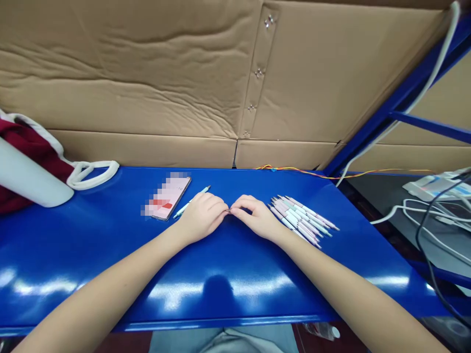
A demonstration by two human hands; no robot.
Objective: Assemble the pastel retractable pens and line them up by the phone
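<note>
My left hand (200, 218) and my right hand (253, 218) rest over a glossy blue table top (228, 274), their fingertips meeting at the middle. Something tiny and dark may sit between the fingertips (228, 211), too small to name. A pale blue pen (190, 202) lies just past my left hand, partly hidden by it. Beside that pen is a phone in a pink case (167, 197), its screen pixelated. Just right of my right hand lies a fanned pile of several white and pink pens (300, 220).
A white cylinder (29, 174) and a dark red cloth with white rope handles (25, 152) lie at the table's left end. Cardboard (147, 73) lines the back. Orange wires (294, 170) run along the far edge. A blue metal frame (401, 103) and white cables (423, 215) are at right.
</note>
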